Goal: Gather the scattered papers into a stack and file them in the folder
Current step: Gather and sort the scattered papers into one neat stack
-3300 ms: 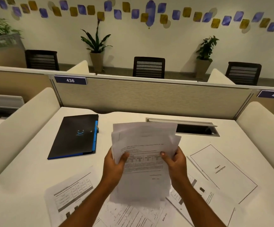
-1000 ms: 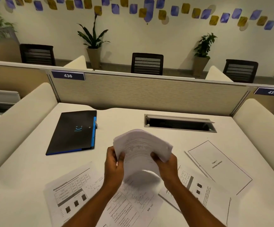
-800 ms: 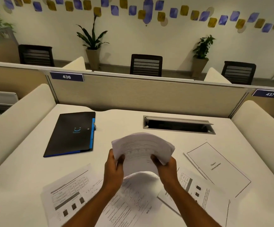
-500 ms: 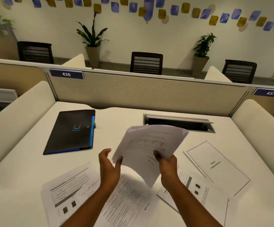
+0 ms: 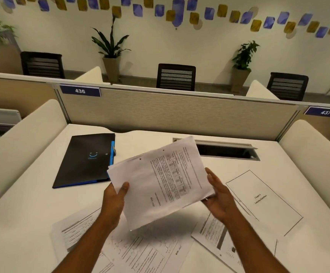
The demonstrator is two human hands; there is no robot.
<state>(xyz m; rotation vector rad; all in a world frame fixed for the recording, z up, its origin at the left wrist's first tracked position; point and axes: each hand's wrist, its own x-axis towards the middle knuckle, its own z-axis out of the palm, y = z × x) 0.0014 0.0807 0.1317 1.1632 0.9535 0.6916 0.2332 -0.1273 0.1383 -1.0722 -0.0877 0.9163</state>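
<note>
I hold a stack of printed papers (image 5: 160, 182) above the desk, turned sideways with its text running vertically. My left hand (image 5: 114, 201) grips its lower left edge, thumb on top. My right hand (image 5: 218, 196) holds the right edge, thumb along the side and fingers underneath. A black folder (image 5: 85, 158) with a blue spine lies closed on the desk to the left. Loose sheets remain on the desk: one at the lower left (image 5: 75, 233), one in the lower middle (image 5: 146, 251), one at the lower right (image 5: 217, 237) and a title page (image 5: 262, 200) on the right.
The white desk (image 5: 32, 194) is enclosed by a beige partition (image 5: 170, 113) at the back and cream side panels. An open cable hatch (image 5: 225, 150) sits in the desk behind the stack. Chairs and potted plants stand beyond the partition.
The stack was bent and upright between both hands; it has since been rotated about a quarter turn to lie sideways and flatter, with my hands moved apart to its left and right edges.
</note>
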